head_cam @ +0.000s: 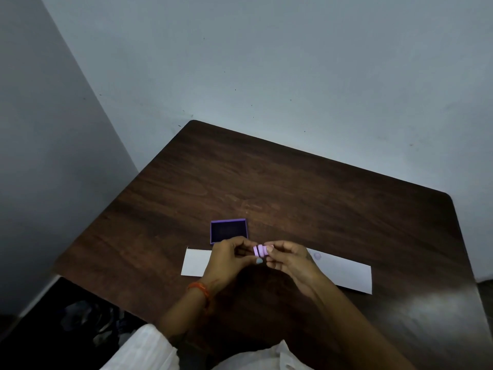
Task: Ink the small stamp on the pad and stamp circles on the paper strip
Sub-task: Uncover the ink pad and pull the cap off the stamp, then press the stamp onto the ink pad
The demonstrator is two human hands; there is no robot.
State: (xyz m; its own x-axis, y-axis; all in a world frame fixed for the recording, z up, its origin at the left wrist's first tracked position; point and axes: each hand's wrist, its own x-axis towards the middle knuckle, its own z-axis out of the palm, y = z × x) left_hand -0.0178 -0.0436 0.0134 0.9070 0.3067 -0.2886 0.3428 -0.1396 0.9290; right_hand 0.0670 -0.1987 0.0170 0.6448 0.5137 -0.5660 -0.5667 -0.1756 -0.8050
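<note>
I'm looking at a plain indoor room, perhaps an office or study corner: a dark wood-grain table [306,188] is pushed into the corner of two bare, scuffed, pale grey walls [266,62], with dark floor [48,311] at its left.

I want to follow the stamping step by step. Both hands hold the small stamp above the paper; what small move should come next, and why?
Probably carry the stamp back to the open ink pad and press it. Both the left hand and right hand hold it in the air, and the paper strip shows only one faint circle.
</note>
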